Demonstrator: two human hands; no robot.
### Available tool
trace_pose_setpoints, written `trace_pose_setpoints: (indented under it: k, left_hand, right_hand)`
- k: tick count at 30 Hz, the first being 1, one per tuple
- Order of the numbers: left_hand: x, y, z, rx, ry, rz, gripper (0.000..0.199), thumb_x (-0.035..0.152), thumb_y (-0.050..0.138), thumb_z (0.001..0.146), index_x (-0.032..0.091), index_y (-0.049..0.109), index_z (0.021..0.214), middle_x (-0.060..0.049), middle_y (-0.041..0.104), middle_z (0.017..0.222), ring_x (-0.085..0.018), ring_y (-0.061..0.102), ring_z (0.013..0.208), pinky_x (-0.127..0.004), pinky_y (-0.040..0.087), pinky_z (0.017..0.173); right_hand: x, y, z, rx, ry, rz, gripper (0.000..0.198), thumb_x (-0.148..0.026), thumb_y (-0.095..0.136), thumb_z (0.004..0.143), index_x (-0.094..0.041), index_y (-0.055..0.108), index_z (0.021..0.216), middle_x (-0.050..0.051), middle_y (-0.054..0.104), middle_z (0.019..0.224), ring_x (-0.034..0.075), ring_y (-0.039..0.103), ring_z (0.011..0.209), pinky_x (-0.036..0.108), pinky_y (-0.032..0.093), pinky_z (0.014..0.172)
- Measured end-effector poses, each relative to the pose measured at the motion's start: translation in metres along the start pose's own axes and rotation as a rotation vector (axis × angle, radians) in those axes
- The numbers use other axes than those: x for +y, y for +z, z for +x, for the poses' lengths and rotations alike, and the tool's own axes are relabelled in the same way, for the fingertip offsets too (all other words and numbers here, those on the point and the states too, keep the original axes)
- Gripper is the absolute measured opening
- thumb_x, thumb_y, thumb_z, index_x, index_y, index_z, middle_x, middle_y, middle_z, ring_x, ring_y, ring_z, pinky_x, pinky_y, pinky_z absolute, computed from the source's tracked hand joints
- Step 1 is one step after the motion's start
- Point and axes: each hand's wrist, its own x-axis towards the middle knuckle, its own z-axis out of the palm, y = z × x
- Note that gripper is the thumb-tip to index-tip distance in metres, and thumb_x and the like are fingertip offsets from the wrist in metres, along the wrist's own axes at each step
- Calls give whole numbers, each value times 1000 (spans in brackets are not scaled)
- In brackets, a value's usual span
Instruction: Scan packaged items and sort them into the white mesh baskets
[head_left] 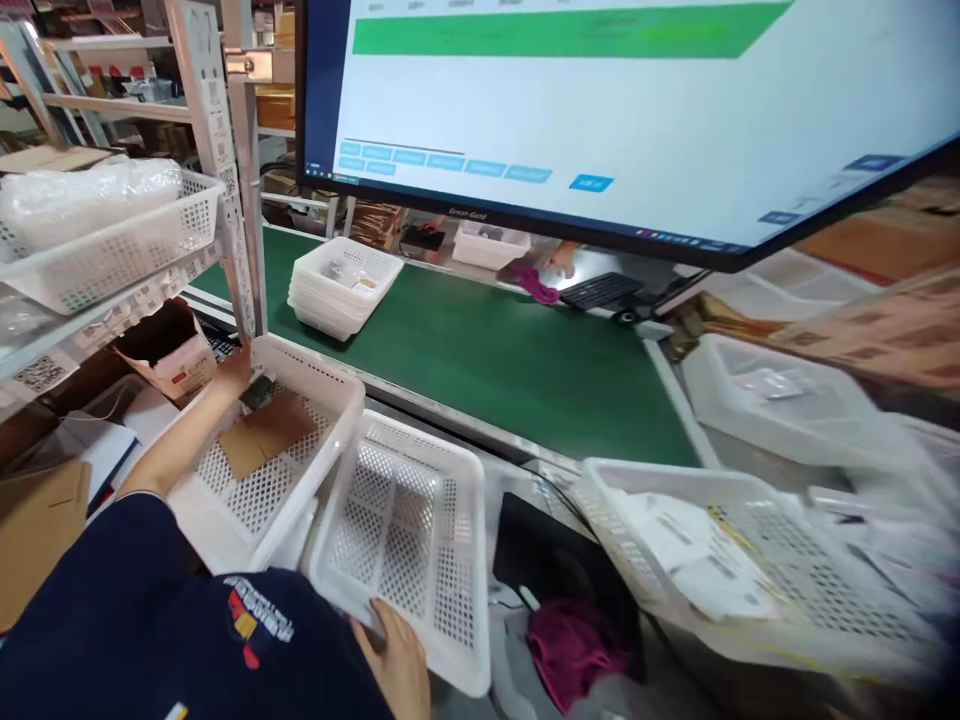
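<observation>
Left hand (234,375), left of centre frame, reaches into a white perforated basket (330,385) and closes around a small dark item (259,392) at the basket's far corner; what the item is cannot be told. A flat brown cardboard piece (266,435) lies on that basket's floor, just beside the hand.

Right hand (397,665), lower centre, grips the near rim of a second white basket (409,540), fingers curled over the edge; this basket sits tilted and touching the first.

A third basket (600,490), lower right, holds white packets (697,565). A green conveyor belt (510,360) runs across mid-frame, carrying a stack of white trays (341,285). A large monitor (600,120) fills the upper frame. Magenta cloth (570,650) lies at the bottom centre. Right side blurred
</observation>
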Motion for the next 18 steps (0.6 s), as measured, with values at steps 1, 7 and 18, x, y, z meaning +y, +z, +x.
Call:
trace_pose_setpoints:
  k: [1,7,18]
  left_hand:
    - [-7,-6,2,-21,-2,-11,45,20,60,97,5,55,139,-23,68,118,-34,68,106,-42,53,88]
    - [-54,-53,-16,82,-69,-130,33,23,43,103,10,71,115,-20,73,114,-34,69,114,-43,53,95]
    - [28,-56,-227,-34,-64,-1375,29,38,69,78,18,63,98,0,68,68,-19,71,58,-27,60,55]
  right_hand:
    - [0,1,-6,76,27,19,59,-67,54,91,-17,75,115,15,75,120,34,69,115,49,54,102]
    - [25,-44,-30,281,230,-7,64,-69,39,97,-16,70,115,21,69,129,39,64,125,54,49,110]
    - [132,-126,1,-41,480,-405,63,-54,49,82,-12,64,127,33,70,102,46,75,92,57,57,74]
